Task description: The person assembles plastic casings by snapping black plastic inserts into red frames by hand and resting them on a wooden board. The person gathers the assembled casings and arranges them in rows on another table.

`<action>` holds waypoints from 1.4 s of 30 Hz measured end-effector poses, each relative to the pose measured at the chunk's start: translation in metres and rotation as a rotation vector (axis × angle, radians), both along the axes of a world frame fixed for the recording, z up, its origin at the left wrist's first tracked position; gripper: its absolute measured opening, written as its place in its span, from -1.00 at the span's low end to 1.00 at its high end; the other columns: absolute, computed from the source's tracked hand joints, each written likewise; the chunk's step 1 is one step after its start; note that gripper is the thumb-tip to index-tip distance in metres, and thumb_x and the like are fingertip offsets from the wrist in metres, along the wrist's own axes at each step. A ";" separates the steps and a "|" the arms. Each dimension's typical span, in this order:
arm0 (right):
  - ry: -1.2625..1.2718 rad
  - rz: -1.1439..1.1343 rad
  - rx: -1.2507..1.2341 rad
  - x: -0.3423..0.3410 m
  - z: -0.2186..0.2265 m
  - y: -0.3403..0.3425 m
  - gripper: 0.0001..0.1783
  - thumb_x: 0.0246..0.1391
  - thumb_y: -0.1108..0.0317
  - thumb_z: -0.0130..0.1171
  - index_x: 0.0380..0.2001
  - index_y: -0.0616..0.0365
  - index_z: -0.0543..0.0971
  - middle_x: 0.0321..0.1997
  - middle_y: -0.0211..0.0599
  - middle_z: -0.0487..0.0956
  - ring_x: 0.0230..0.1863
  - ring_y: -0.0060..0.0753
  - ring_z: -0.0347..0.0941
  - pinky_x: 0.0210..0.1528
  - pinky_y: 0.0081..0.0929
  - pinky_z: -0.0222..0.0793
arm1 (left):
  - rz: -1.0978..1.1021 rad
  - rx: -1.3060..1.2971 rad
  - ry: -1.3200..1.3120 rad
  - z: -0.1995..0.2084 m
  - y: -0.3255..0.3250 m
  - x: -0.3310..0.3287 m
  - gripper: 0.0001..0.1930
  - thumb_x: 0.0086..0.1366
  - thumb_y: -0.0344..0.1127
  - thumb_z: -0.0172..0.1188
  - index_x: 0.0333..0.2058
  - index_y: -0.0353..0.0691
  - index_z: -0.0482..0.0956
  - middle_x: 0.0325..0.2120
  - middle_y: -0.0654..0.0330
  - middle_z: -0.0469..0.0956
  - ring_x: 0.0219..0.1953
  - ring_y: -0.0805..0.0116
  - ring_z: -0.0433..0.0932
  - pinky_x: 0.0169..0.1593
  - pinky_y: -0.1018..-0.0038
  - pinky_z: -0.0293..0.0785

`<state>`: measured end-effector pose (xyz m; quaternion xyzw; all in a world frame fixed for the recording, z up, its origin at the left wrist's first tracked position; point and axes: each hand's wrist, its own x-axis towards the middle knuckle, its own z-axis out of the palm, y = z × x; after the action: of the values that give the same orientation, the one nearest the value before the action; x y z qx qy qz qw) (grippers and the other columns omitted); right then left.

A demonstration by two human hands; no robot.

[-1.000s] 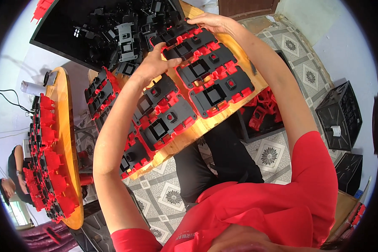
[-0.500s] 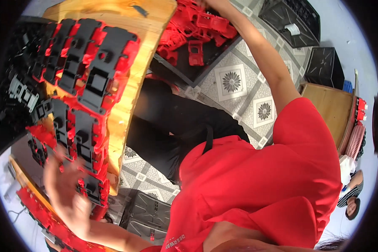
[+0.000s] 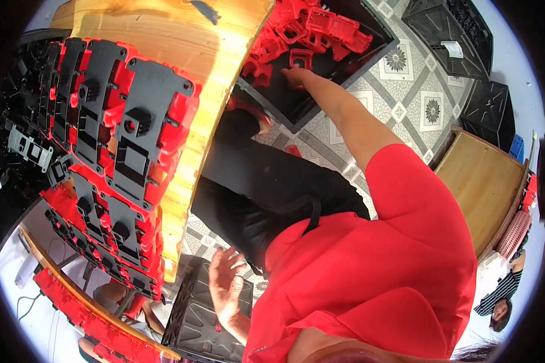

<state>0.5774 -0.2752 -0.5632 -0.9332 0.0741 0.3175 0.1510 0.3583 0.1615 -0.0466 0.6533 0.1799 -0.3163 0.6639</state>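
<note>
My right hand point(image 3: 295, 77) reaches down into the black bin point(image 3: 293, 124). Its fingers close at the near edge of a small red plastic frame point(image 3: 301, 58), and the fingertips are partly hidden. More red plastic frames point(image 3: 336, 27) lie heaped in the far part of the bin. My left hand point(image 3: 227, 284) is raised in front of my body, empty, with fingers apart. On the wooden table point(image 3: 230, 54) to the left stand rows of red frames fitted with black plastic plates point(image 3: 148, 115).
Beneath my left hand is a black crate point(image 3: 209, 314). Loose black parts point(image 3: 27, 78) fill the far left. More black crates point(image 3: 445, 36) and a wooden cabinet point(image 3: 478, 181) stand at the right. Other people point(image 3: 499, 296) are visible at the right and lower left.
My left hand has moved right, away from the assembled rows, toward my body. My right hand has come back from the far heap to a frame nearer in the bin. The view has shifted.
</note>
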 end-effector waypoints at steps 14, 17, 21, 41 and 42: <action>-0.448 -0.267 0.381 -0.010 0.237 -0.015 -0.85 -0.24 0.40 0.27 -0.53 0.25 0.62 -0.47 -0.03 0.61 -0.35 -0.09 0.60 -0.27 -0.30 0.50 | -0.340 -0.097 -0.195 -0.034 -0.048 0.052 -0.21 0.13 -0.53 0.27 0.32 -0.21 0.13 0.22 -0.02 0.31 0.20 0.16 0.37 0.20 0.32 0.31; -0.739 -0.099 0.450 -0.069 0.389 -0.010 -0.91 -0.18 0.48 0.21 -0.50 0.23 0.58 -0.48 -0.12 0.55 -0.40 -0.18 0.55 -0.29 -0.33 0.43 | -0.496 -0.216 -0.322 -0.042 -0.081 0.075 -0.12 0.08 -0.55 0.32 0.35 -0.17 0.06 0.25 0.00 0.27 0.22 0.13 0.35 0.21 0.28 0.30; -0.847 0.315 0.472 -0.140 0.546 0.049 -0.88 -0.11 0.49 0.22 -0.42 0.17 0.53 -0.24 -0.20 0.50 -0.20 -0.11 0.49 -0.21 -0.34 0.43 | -0.313 -0.427 -0.518 -0.035 -0.130 0.083 0.12 0.11 -0.47 0.34 0.39 -0.10 -0.39 0.28 -0.02 0.18 0.24 0.10 0.29 0.22 0.24 0.28; -0.800 1.218 0.077 0.197 0.564 0.411 -0.51 -0.16 0.46 0.31 -0.06 0.09 0.51 -0.08 -0.11 0.53 -0.02 0.02 0.49 -0.11 -0.15 0.47 | 0.366 -0.913 -0.571 -0.012 -0.012 0.010 0.13 0.04 0.18 0.37 0.39 -0.05 -0.20 0.28 -0.16 0.14 0.30 -0.05 0.22 0.30 0.05 0.23; -0.775 1.247 0.079 0.197 0.559 0.422 -0.55 -0.17 0.49 0.29 -0.10 0.12 0.49 -0.12 -0.13 0.52 -0.05 0.01 0.49 -0.12 -0.15 0.44 | 0.371 -0.907 -0.593 -0.013 -0.008 0.007 0.13 0.04 0.18 0.37 0.39 -0.06 -0.19 0.28 -0.13 0.14 0.29 -0.04 0.23 0.28 0.06 0.27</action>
<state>0.7747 0.1465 -0.0046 -0.8412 -0.5406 -0.0057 -0.0088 0.3657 0.1531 -0.0597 0.3212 -0.0563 -0.0430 0.9443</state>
